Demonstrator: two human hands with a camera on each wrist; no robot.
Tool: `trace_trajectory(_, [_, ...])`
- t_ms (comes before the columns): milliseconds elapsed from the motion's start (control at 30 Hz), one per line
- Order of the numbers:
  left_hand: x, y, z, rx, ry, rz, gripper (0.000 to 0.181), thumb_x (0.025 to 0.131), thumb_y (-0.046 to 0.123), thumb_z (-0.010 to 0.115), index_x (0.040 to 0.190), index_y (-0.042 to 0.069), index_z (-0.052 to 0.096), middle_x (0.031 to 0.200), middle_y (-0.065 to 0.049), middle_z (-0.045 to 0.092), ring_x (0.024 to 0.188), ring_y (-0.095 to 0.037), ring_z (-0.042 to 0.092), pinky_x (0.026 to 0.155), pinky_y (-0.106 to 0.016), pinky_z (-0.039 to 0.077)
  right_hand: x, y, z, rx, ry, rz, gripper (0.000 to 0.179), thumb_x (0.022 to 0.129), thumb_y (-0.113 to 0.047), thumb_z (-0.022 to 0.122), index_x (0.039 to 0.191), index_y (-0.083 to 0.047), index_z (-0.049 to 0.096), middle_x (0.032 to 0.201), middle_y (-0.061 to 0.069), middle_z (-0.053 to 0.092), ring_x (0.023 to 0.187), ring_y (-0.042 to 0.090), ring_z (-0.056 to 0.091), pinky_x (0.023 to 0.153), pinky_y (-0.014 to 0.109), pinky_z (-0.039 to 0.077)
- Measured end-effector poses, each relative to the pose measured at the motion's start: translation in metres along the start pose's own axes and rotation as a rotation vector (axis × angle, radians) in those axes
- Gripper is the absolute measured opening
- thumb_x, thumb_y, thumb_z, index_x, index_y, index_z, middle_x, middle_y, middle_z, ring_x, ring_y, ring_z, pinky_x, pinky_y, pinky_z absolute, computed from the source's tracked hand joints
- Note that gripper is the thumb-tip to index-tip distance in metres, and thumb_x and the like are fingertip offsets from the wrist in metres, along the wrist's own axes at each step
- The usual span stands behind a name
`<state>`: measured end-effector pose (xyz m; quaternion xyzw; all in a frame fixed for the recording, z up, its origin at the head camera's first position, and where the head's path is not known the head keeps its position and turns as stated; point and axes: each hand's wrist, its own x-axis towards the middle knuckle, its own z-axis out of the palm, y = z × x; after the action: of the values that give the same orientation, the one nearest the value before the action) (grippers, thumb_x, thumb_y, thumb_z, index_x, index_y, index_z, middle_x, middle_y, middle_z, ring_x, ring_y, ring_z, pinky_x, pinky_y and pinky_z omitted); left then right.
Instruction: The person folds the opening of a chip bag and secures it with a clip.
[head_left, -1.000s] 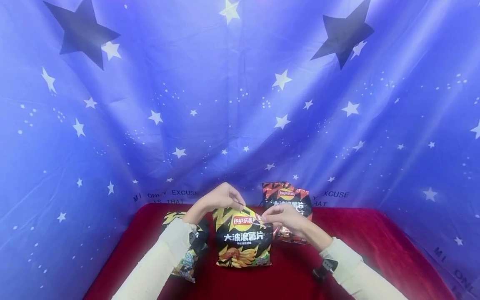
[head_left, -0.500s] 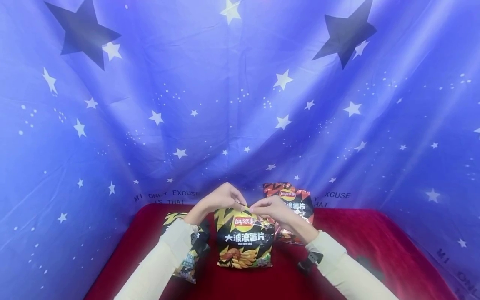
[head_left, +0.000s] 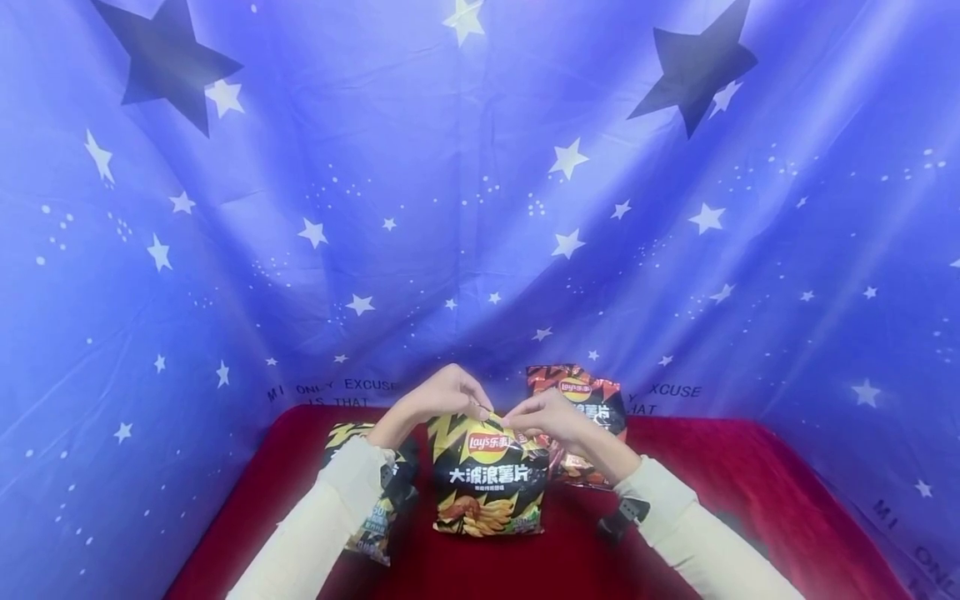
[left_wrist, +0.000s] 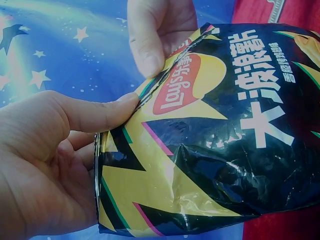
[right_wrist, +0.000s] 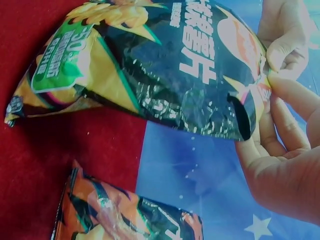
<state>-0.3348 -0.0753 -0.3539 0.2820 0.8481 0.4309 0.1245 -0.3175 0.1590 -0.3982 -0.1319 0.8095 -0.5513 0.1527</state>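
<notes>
A black and yellow Lay's chip bag (head_left: 487,479) stands upright in the middle of the table, its printed front facing me. My left hand (head_left: 448,393) pinches its top edge near the middle, thumb on the front and fingers behind, as the left wrist view shows. Close beside it, my right hand (head_left: 557,423) pinches the same edge between thumb and forefinger. In the right wrist view the bag's top edge (right_wrist: 262,87) is bent over by the right hand, and a dark gap shows near the bag's right corner.
A red and black Lay's bag (head_left: 573,387) stands behind the right hand, partly hidden by it. Another black and yellow bag (head_left: 371,533) sits at the left, mostly covered by the left forearm. A red cloth (head_left: 720,467) covers the table. Behind hangs a blue star-printed curtain (head_left: 480,208).
My right hand has moved left along the top edge, from near the bag's right corner to right beside the left hand. The left hand and the bag have hardly moved.
</notes>
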Motion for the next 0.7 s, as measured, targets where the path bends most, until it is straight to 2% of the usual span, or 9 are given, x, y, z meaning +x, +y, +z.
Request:
trace_trajectory(100, [0.000, 0.001, 0.000, -0.007, -0.010, 0.000, 0.012, 0.080, 0.003, 0.079, 0.091, -0.002, 0.079, 0.085, -0.012, 0.078, 0.070, -0.009, 0.062, 0.065, -0.021, 0.051, -0.003, 0.002, -0.005, -0.016, -0.016, 0.007, 0.027, 0.086, -0.023, 0.080, 0.104, -0.002, 0.079, 0.099, 0.008, 0.076, 0.097, 0.024, 0.068, 0.093, 0.049, 0.057])
trace_trajectory(200, [-0.001, 0.001, 0.000, -0.016, -0.013, -0.003, 0.012, 0.081, 0.003, 0.079, 0.091, -0.002, 0.079, 0.085, -0.013, 0.078, 0.070, -0.010, 0.065, 0.065, -0.022, 0.053, -0.007, 0.004, -0.010, -0.033, -0.042, -0.010, 0.026, 0.086, -0.021, 0.079, 0.103, -0.001, 0.079, 0.087, 0.002, 0.074, 0.087, 0.020, 0.066, 0.080, 0.041, 0.058])
trace_trajectory(267, [-0.001, 0.001, -0.001, -0.022, -0.009, -0.005, 0.012, 0.081, 0.003, 0.079, 0.092, -0.002, 0.079, 0.085, -0.013, 0.078, 0.070, -0.011, 0.066, 0.065, -0.023, 0.054, -0.009, 0.004, -0.013, -0.035, -0.060, -0.014, 0.026, 0.086, -0.021, 0.079, 0.102, 0.000, 0.079, 0.072, -0.001, 0.066, 0.072, 0.016, 0.059, 0.065, 0.033, 0.053])
trace_trajectory(367, [-0.002, -0.001, 0.000, -0.035, 0.001, -0.009, 0.012, 0.081, 0.003, 0.078, 0.092, -0.002, 0.079, 0.084, -0.012, 0.078, 0.069, -0.012, 0.066, 0.065, -0.024, 0.055, -0.013, 0.006, -0.017, -0.019, -0.098, -0.016, 0.025, 0.086, -0.018, 0.078, 0.102, 0.002, 0.078, 0.061, -0.005, 0.055, 0.059, 0.009, 0.047, 0.054, 0.023, 0.045])
trace_trajectory(433, [-0.003, -0.002, 0.002, -0.043, 0.001, -0.010, 0.011, 0.081, 0.002, 0.078, 0.091, -0.002, 0.079, 0.083, -0.012, 0.078, 0.069, -0.012, 0.067, 0.065, -0.024, 0.056, -0.017, 0.008, -0.019, 0.003, -0.124, -0.005, 0.025, 0.087, -0.015, 0.078, 0.103, 0.004, 0.077, 0.058, -0.004, 0.050, 0.054, 0.007, 0.041, 0.049, 0.020, 0.041])
trace_trajectory(533, [-0.004, -0.004, 0.005, -0.052, 0.000, -0.009, 0.009, 0.081, 0.001, 0.078, 0.090, -0.001, 0.080, 0.083, -0.011, 0.078, 0.071, -0.011, 0.066, 0.067, -0.024, 0.055, -0.021, 0.012, -0.021, 0.017, -0.157, -0.008, 0.025, 0.088, -0.013, 0.078, 0.104, 0.006, 0.076, 0.060, -0.003, 0.051, 0.054, 0.007, 0.043, 0.052, 0.022, 0.050])
trace_trajectory(700, [-0.003, -0.003, 0.006, -0.052, 0.003, 0.004, 0.008, 0.081, 0.001, 0.078, 0.088, -0.001, 0.080, 0.082, -0.011, 0.078, 0.071, -0.010, 0.065, 0.068, -0.023, 0.053, -0.025, 0.013, -0.024, 0.008, -0.168, -0.043, 0.026, 0.088, -0.010, 0.077, 0.104, 0.010, 0.075, 0.077, 0.002, 0.072, 0.061, 0.009, 0.060, 0.060, 0.031, 0.060])
